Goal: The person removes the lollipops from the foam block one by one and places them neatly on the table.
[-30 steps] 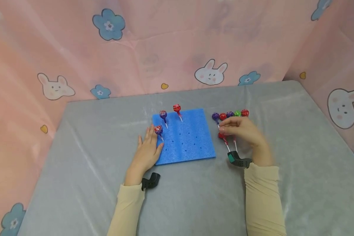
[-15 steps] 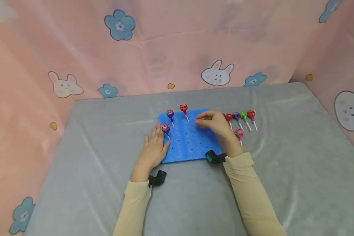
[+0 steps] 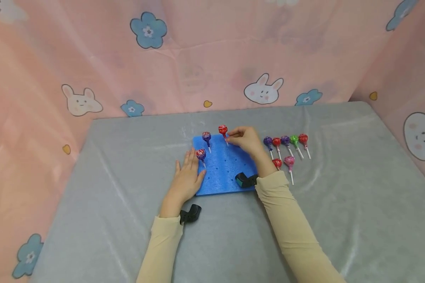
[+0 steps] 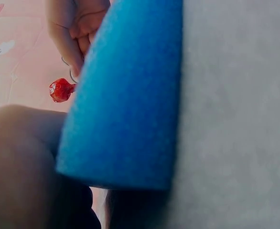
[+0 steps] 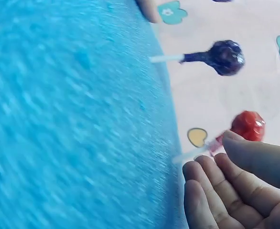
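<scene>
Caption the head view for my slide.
Left hand against blue board, right hand at a red lollipop stuck in it.

Pink bunny-print backdrop point(image 3: 219, 55), grey tabletop point(image 3: 113, 196)

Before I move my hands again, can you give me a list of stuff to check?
1. Left hand resting at the foam's left edge: ok.
2. Red pop by your right hand standing in the foam: ok.
3. Its stick deep enough: cannot tell.
4. Firm right-hand grip: cannot tell; your fingers are at the pop, but a pinch isn't clear.
5. Two purple pops standing in the foam: ok.
6. All pops in the foam: not ok; seven lie on the table.
</scene>
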The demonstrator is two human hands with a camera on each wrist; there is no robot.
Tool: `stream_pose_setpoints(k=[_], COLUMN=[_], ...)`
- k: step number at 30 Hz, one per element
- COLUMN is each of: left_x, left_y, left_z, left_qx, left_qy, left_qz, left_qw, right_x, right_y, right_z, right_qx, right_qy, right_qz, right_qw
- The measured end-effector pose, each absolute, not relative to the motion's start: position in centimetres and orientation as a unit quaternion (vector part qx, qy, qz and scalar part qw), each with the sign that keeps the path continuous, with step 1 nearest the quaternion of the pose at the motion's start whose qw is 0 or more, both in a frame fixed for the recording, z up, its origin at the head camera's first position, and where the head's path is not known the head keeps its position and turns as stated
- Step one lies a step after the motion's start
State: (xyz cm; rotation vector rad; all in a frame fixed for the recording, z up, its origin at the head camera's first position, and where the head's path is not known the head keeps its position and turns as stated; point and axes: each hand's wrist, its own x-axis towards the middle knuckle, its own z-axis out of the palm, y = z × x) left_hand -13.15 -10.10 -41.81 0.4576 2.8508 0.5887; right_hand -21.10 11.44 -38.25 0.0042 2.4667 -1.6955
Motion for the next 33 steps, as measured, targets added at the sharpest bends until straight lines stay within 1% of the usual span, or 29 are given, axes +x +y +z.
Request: stream_pose_setpoints(k=[6,13,20,27,33], left_x=[-13.1,-13.1,-13.2,-13.3,-13.3], left_y=[-10.1,-10.2,-10.1,-10.0,-10.1], left_z=[-41.8,-41.6,-41.6,-41.6,-41.5], left_qx=[0.155,0.156,0.156,0.153,0.156], left_qy=[0.962,0.962,0.96,0.961,0.96], left_qz=[0.199,0.207,0.209,0.207,0.208], left_qw=[0.104,0.09,0.1,0.105,0.104], right_x=[-21.0,-21.5,-21.3,-21.1,-20.5], right_y=[10.8,10.4,10.5,10.6,10.9], right_z=[-38.8,-39.5,-39.5,-38.9,-37.7], right_qx=[0.01,0.003,0.009,0.014,0.008], right_qy=[0.819,0.843,0.839,0.818,0.791], right_qz=[-0.57,-0.537,-0.544,-0.574,-0.611], right_qw=[0.068,0.026,0.002,-0.017,-0.013])
